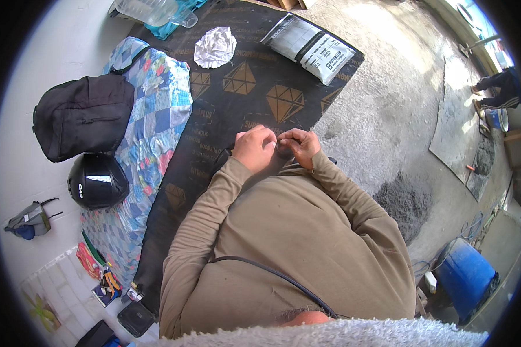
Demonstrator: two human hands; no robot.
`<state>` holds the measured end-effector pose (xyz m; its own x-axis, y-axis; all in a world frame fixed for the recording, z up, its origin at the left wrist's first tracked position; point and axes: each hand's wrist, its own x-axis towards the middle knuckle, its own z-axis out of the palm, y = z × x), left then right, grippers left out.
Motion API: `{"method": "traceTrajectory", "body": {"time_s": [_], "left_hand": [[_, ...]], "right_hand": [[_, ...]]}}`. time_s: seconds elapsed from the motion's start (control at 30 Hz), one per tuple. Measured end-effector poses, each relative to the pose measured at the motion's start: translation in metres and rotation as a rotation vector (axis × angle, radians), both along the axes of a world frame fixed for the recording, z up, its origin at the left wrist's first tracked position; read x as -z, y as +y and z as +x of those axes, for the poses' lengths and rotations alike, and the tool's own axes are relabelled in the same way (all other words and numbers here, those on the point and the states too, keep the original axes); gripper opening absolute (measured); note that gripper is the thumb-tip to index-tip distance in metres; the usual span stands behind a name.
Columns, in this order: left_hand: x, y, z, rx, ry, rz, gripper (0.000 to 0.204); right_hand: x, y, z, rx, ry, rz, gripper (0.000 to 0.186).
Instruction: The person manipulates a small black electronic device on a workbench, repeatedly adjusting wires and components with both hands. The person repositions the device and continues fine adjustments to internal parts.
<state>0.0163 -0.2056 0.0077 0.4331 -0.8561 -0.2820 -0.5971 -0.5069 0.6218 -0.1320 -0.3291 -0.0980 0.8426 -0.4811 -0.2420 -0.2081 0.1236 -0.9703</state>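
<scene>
My left hand (252, 148) and my right hand (301, 144) are close together in front of my body, just above my lap. The fingers of both are curled into pinches, with the fingertips almost meeting. A small, dark, thin thing may lie between them, but it is too small to name. Beneath and beyond the hands stretches a black printed plywood sheet (226, 110) with gold diamond shapes. Farther off on that sheet are a crumpled white paper (215, 47) and a grey-white package (315, 49) with a black band.
To the left, a blue patchwork cloth (162, 98) carries a black backpack (87, 115) and a shiny black helmet (98, 180). A grey powder heap (405, 202) lies on the floor at right, near a blue barrel (466, 277). A person's legs (501, 89) show at far right.
</scene>
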Motion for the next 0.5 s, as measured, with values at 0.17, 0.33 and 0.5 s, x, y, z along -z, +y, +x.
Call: {"method": "traceTrajectory", "body": {"time_s": [0.17,0.33,0.5], "left_hand": [[0.014,0.005,-0.004,-0.049,-0.103,-0.199,0.006],[0.026,0.008,-0.006,-0.069,-0.140,-0.292,0.006],[0.030,0.011,-0.012,-0.078,-0.187,-0.317,0.006]], "right_hand": [[0.003,0.001,0.000,0.014,-0.048,-0.006,0.015],[0.011,0.001,0.001,0.006,-0.089,0.088,0.015],[0.007,0.000,0.001,-0.005,-0.058,0.057,0.016]]}}
